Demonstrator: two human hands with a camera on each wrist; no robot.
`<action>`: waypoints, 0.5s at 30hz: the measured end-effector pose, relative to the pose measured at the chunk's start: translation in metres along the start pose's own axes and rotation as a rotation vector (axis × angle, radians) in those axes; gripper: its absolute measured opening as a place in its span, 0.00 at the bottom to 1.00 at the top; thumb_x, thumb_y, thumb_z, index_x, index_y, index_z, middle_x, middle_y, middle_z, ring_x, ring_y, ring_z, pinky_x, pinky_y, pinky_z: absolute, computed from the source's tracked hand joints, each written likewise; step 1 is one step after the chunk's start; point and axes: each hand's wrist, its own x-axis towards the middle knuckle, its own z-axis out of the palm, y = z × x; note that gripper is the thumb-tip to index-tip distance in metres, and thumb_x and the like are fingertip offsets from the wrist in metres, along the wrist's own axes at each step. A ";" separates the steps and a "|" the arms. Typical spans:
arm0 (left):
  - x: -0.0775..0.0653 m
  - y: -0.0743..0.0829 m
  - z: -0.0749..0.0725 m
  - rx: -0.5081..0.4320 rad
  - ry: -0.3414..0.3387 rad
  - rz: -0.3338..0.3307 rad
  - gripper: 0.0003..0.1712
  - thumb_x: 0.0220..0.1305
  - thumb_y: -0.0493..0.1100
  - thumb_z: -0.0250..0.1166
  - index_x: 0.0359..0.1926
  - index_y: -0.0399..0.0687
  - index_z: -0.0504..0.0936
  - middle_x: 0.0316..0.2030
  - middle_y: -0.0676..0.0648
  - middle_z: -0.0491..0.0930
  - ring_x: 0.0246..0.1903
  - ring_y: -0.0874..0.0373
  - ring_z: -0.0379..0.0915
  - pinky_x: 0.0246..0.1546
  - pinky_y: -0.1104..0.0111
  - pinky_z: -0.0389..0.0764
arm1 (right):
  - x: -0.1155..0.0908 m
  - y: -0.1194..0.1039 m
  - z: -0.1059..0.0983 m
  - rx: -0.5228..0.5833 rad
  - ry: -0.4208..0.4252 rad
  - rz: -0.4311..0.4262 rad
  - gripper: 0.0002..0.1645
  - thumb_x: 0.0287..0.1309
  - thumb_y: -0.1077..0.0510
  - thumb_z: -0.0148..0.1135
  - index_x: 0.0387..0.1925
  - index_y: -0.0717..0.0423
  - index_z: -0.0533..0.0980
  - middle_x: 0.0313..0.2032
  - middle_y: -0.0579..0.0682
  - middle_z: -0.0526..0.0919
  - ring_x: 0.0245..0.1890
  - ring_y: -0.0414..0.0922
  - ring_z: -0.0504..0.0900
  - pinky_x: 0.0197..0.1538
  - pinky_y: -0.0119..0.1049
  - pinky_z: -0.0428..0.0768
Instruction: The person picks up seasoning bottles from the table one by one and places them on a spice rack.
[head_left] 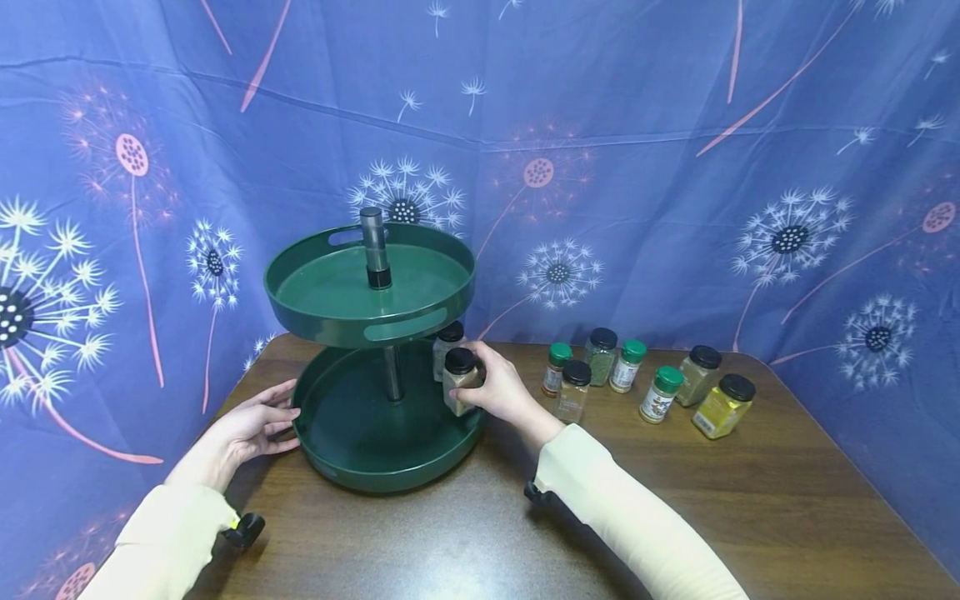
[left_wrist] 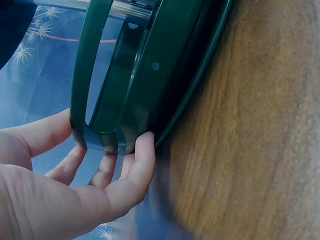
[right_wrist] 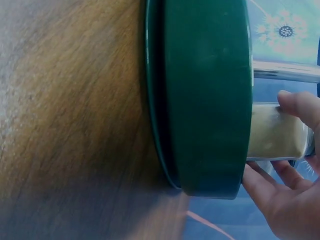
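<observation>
A green two-tier turntable stand occupies the left half of the table. Over the right side of its lower tray, my right hand pinches a clear spice jar with a black lid and tan contents. In the right wrist view the tray wall hides the base of the jar, so I cannot tell if it touches the tray floor. Another black-lidded jar stands behind it in the lower tray. My left hand touches the outer left wall of that tray with its fingertips; the left wrist view shows them spread along the slotted rim.
Right of the stand, several spice jars are on the brown table, among them a green-lidded one, a black-lidded one and a yellow one. The upper tray overhangs the lower one. A blue patterned cloth hangs behind.
</observation>
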 end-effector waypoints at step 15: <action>0.001 -0.001 -0.001 -0.016 0.002 -0.003 0.43 0.65 0.33 0.56 0.74 0.54 0.44 0.68 0.37 0.45 0.42 0.61 0.74 0.45 0.55 0.75 | 0.001 0.007 0.004 -0.114 -0.011 0.037 0.43 0.40 0.55 0.77 0.60 0.53 0.68 0.56 0.51 0.76 0.55 0.49 0.75 0.54 0.46 0.74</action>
